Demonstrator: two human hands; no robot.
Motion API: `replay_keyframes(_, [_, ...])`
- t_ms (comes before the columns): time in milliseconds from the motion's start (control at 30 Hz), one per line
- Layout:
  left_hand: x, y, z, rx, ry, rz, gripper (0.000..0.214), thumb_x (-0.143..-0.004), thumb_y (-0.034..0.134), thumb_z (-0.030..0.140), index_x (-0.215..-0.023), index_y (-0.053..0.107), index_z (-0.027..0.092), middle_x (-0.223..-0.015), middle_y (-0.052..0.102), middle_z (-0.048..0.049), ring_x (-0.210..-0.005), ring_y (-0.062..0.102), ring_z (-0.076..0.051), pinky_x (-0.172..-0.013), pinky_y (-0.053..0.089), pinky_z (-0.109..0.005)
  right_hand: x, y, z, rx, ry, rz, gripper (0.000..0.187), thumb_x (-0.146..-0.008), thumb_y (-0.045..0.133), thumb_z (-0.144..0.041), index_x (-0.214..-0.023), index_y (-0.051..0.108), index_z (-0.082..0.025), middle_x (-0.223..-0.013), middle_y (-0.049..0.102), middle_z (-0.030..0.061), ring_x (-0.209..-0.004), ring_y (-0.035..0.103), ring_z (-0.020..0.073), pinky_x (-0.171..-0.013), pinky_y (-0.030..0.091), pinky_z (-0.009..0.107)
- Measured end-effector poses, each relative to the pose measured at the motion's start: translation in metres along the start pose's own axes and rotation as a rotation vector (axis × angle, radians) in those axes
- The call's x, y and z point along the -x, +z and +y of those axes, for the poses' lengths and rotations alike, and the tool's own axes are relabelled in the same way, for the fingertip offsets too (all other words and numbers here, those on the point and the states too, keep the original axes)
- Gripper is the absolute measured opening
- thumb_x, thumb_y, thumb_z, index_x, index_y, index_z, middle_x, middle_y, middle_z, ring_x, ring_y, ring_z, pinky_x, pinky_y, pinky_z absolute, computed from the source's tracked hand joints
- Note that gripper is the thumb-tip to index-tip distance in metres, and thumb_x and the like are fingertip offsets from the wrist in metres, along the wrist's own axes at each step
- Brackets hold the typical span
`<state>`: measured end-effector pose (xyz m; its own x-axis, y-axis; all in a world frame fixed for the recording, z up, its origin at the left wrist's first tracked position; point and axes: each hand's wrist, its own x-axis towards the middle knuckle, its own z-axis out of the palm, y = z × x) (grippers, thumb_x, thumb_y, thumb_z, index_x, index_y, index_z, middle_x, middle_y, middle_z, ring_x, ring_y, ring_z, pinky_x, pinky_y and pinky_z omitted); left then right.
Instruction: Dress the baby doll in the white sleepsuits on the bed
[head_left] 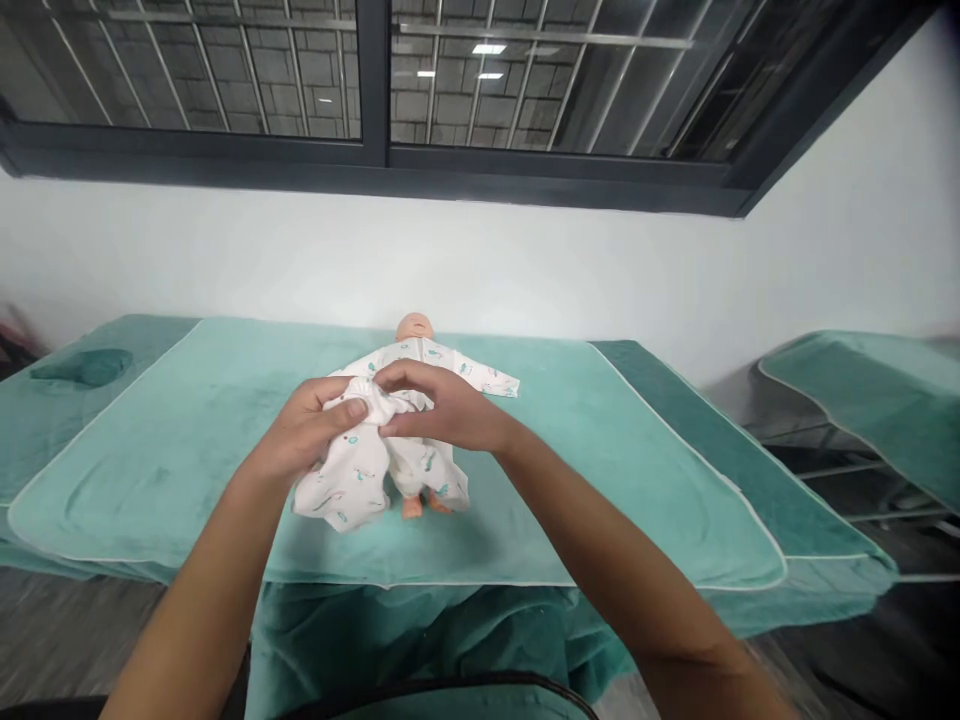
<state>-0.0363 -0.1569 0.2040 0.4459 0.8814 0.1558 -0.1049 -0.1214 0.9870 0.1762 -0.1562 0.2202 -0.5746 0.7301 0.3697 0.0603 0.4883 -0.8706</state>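
Observation:
A baby doll [415,326] lies on its back, head toward the wall, wearing a white printed long-sleeved top [484,375] with the sleeves spread out. Its bare feet stick out toward me. Above its body I hold white printed baby pants [349,480] with a gathered waistband. My left hand [315,425] is closed on the waistband, thumb pressed on top. My right hand [442,405] curves round the other side of the waistband, fingers above and thumb below. Whether the printed cloth over the doll's legs belongs to the pants or the top is hard to tell.
The doll lies on a light green sheet [562,480] over a darker green bed. At the bed's left end is a face hole [82,367]. Another green-covered bed [877,400] stands at the right. Behind are a white wall and a dark-framed window [375,170].

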Motion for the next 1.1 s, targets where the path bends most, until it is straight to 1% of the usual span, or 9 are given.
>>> replay_keyframes(100, [0.003,-0.008,0.002,-0.029,0.046,0.020,0.042,-0.072,0.082,0.051,-0.069,0.062,0.015,-0.060,0.052,0.0017,-0.050,0.043,-0.009,-0.047,0.033,-0.021,-0.003,-0.008,0.003,-0.078,0.071,-0.165,0.036,-0.075,0.083,-0.044,-0.083,0.059,-0.019,-0.082,0.055,-0.0029,-0.077,0.052,0.0132,-0.072,0.043,0.028])
replay_keyframes(233, [0.007,-0.020,-0.006,0.088,0.151,0.045,0.038,-0.072,0.082,0.045,-0.069,0.058,0.015,-0.073,0.057,-0.0010,-0.061,0.050,-0.012,-0.053,0.038,-0.022,0.003,-0.019,0.016,-0.305,0.044,-0.288,0.043,-0.075,0.079,-0.053,-0.080,0.051,-0.020,-0.076,0.049,-0.0040,-0.068,0.045,0.0115,-0.062,0.034,0.025])
replay_keyframes(333, [0.005,-0.024,-0.009,0.103,0.106,0.034,0.035,-0.075,0.080,0.042,-0.072,0.057,0.016,-0.075,0.056,-0.0005,-0.063,0.050,-0.011,-0.055,0.039,-0.022,0.004,-0.015,0.022,-0.250,0.072,-0.194,0.039,-0.077,0.077,-0.048,-0.078,0.050,-0.020,-0.073,0.044,-0.0051,-0.066,0.041,0.0112,-0.061,0.031,0.024])
replay_keyframes(500, [-0.002,-0.011,0.000,-0.134,0.029,-0.021,0.038,-0.069,0.086,0.035,-0.096,0.065,0.018,-0.090,0.063,-0.0014,-0.076,0.058,-0.015,-0.066,0.044,-0.024,-0.005,0.005,0.026,0.018,0.123,0.183,0.019,-0.077,0.067,-0.028,-0.078,0.050,-0.021,-0.078,0.047,-0.0048,-0.074,0.044,0.0126,-0.066,0.035,0.024])
replay_keyframes(633, [-0.007,0.005,-0.004,-0.217,0.040,0.054,0.031,-0.071,0.085,0.036,-0.083,0.063,0.017,-0.083,0.061,0.0002,-0.075,0.055,-0.013,-0.066,0.042,-0.023,-0.003,0.008,0.033,-0.089,0.159,0.260,0.024,-0.075,0.071,-0.030,-0.075,0.049,-0.021,-0.073,0.048,-0.0059,-0.070,0.046,0.0118,-0.064,0.037,0.023])
replay_keyframes(700, [-0.009,0.008,-0.011,-0.103,0.039,0.136,0.032,-0.073,0.083,0.039,-0.079,0.059,0.018,-0.074,0.057,0.0030,-0.066,0.052,-0.011,-0.060,0.039,-0.021,0.003,0.004,0.038,-0.216,0.203,0.185,0.029,-0.076,0.074,-0.039,-0.077,0.051,-0.021,-0.072,0.052,-0.0056,-0.068,0.049,0.0116,-0.062,0.039,0.023])
replay_keyframes(867, [-0.010,0.009,-0.032,0.228,0.004,0.232,0.035,-0.076,0.080,0.045,-0.083,0.058,0.019,-0.069,0.058,0.0047,-0.058,0.051,-0.009,-0.057,0.040,-0.020,0.025,-0.006,0.051,-0.331,0.353,-0.302,0.039,-0.071,0.081,-0.046,-0.093,0.069,-0.017,-0.087,0.070,0.0026,-0.081,0.065,0.0206,-0.072,0.052,0.032])
replay_keyframes(933, [-0.010,0.013,-0.040,0.267,-0.051,0.188,0.037,-0.080,0.077,0.051,-0.091,0.063,0.019,-0.075,0.064,0.0010,-0.063,0.057,-0.012,-0.060,0.044,-0.022,0.028,-0.003,0.054,-0.341,0.347,-0.186,0.037,-0.073,0.080,-0.043,-0.096,0.070,-0.017,-0.089,0.071,0.0031,-0.083,0.066,0.0211,-0.075,0.053,0.033])
replay_keyframes(1100, [-0.003,0.026,-0.055,0.088,-0.194,-0.157,0.042,-0.071,0.085,0.047,-0.095,0.074,0.014,-0.087,0.074,-0.0081,-0.079,0.067,-0.024,-0.072,0.050,-0.031,0.022,0.007,0.059,-0.287,0.267,0.413,0.017,-0.074,0.072,-0.030,-0.078,0.059,-0.020,-0.072,0.058,-0.0056,-0.067,0.052,0.0115,-0.063,0.044,0.023])
